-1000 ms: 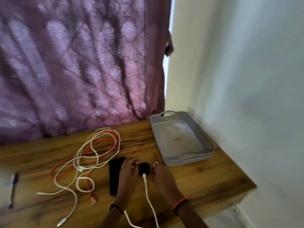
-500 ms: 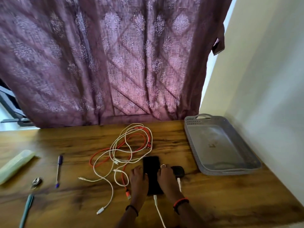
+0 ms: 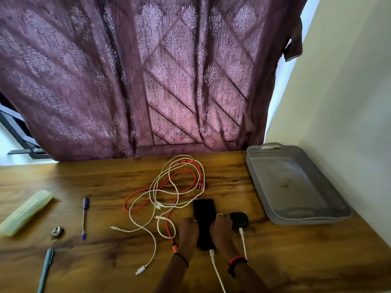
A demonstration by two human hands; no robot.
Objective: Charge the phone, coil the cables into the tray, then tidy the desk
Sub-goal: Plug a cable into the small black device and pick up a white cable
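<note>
Hands (image 3: 187, 231) (image 3: 222, 229) at phone (image 3: 204, 210) edges, tray (image 3: 256, 176) well apart

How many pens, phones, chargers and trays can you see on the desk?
Pens: 2
Phones: 1
Chargers: 1
Trays: 1
Total: 5

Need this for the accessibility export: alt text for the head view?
The left hand and right hand touch the sides of a black phone lying flat on a wooden desk, a white charging cable at its near end. Loose white and orange cables sprawl to the left; a grey tray sits at the right.
</note>
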